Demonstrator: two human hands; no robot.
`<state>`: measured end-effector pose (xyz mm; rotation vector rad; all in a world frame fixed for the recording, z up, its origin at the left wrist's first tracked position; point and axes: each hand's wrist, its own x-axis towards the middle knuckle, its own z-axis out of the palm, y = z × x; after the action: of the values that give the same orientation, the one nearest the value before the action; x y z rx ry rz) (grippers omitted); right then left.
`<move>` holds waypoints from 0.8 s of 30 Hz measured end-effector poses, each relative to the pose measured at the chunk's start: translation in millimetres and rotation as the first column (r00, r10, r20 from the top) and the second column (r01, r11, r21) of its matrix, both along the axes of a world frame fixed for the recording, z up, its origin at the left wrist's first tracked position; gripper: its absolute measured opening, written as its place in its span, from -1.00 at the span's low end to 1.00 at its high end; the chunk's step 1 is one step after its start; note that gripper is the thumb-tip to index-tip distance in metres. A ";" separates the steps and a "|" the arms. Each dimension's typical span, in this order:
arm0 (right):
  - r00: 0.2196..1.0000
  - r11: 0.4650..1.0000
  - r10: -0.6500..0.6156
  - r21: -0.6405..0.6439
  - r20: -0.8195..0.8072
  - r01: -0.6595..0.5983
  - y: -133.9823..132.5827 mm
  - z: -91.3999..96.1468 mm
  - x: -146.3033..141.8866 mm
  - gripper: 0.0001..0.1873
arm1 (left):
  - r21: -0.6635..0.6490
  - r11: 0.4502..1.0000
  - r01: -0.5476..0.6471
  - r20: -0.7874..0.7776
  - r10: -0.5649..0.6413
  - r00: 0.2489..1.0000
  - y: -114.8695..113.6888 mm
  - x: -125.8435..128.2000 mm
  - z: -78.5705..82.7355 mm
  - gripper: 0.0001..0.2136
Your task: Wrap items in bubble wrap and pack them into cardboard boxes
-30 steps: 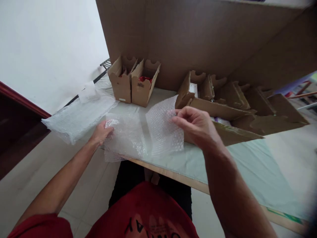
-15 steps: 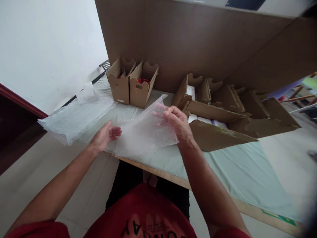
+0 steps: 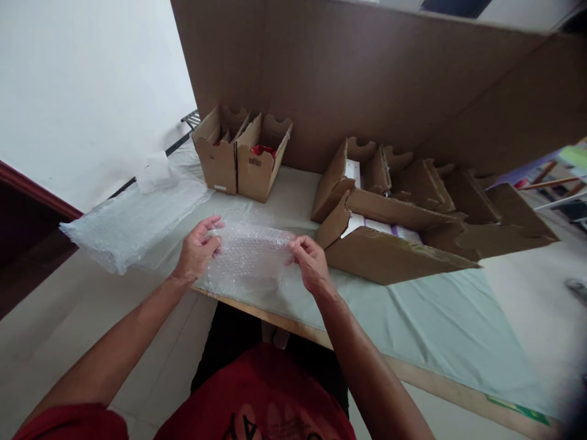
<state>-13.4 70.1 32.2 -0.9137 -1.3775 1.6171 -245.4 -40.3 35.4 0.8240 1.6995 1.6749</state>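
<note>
A clear sheet of bubble wrap [image 3: 247, 253] is stretched between my two hands over the near edge of the table. My left hand [image 3: 197, 247] pinches its left edge between thumb and fingers. At the opposite side, my right hand [image 3: 308, 260] grips the upper right corner, fingertips pressed together. The sheet hangs partly down onto the cloth. Further left lies a stack of bubble wrap [image 3: 137, 214], apart from my left hand.
Two cardboard bins [image 3: 259, 174] with red packets inside stand at the back left. On the right, a long cardboard bin [image 3: 403, 256] holds white and purple boxes, with several more bins behind. A tall cardboard panel [image 3: 321, 79] rises behind. Pale green cloth [image 3: 440, 311] covers the table.
My left hand has gone from open beside the sheet to gripping its left edge. My right hand has come down and slightly left, and the sheet now spreads between both hands.
</note>
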 end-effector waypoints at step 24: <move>0.487 0.907 -0.163 0.325 0.858 -0.268 15.0 -31.4 -32.9 -0.48 | -0.281 0.960 -0.005 -0.650 -0.187 0.737 10.6 -34.5 -52.6 -0.61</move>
<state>-46.3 85.1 0.8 -1.5287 -2.3614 0.7261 -279.8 -29.8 -17.2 1.4741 2.2469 1.0819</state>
